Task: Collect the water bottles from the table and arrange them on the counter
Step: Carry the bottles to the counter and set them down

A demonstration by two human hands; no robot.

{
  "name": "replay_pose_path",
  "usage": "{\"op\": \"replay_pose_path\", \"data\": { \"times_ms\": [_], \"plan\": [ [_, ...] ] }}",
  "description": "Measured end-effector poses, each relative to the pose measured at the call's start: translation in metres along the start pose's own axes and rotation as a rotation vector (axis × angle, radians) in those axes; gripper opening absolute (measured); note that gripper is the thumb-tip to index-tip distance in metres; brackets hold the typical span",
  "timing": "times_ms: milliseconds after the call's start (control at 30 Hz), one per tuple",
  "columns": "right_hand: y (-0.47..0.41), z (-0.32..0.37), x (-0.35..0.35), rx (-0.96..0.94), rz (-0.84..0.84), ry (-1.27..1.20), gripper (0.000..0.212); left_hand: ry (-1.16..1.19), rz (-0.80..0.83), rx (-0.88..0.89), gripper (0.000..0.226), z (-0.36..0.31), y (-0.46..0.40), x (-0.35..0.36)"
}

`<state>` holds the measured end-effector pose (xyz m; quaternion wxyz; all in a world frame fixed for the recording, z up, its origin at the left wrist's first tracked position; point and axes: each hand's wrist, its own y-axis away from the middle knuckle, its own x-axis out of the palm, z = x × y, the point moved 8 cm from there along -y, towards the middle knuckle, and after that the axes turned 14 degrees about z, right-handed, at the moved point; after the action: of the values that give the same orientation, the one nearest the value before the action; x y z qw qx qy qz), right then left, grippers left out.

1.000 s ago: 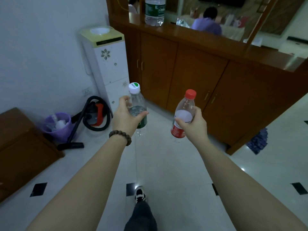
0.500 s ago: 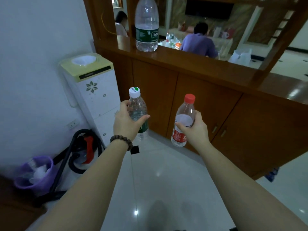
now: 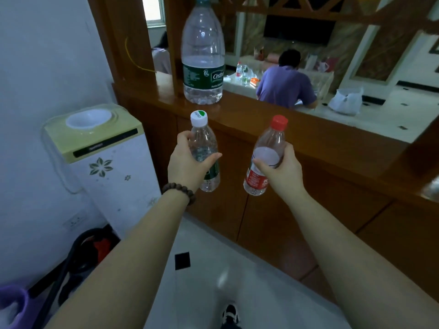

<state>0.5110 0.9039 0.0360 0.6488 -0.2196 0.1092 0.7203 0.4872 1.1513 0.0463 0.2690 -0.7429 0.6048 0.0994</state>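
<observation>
Left hand fingers wrap white-capped bottle; right hand grips red-capped bottle, below counter.

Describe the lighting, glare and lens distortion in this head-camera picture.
Head view: dim, bluish light; glare patches on the glossy floor and polished counter; wide-angle lens bows the forearms outward; the large bottle looms; blur smears the right edge.

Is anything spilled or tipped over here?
No spill shows. The left hand holds the white-capped bottle upright; the right hand holds the red-capped bottle tilted, cap on. The big bottle stands upright on the counter.
</observation>
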Motion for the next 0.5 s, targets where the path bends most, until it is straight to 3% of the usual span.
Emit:
{"op": "replay_pose_path", "data": {
  "times_ms": [233,500],
  "plan": [
    [-0.164,0.023,-0.032,-0.083,-0.036,0.020,0.068,-0.012,-0.065,0.079,0.073,-0.018,-0.162,0.014],
    [-0.300,0.025,-0.022,-0.110,-0.030,0.046,0.067,-0.077,-0.082,0.095,0.074,0.002,-0.282,0.027]
  ]
}}
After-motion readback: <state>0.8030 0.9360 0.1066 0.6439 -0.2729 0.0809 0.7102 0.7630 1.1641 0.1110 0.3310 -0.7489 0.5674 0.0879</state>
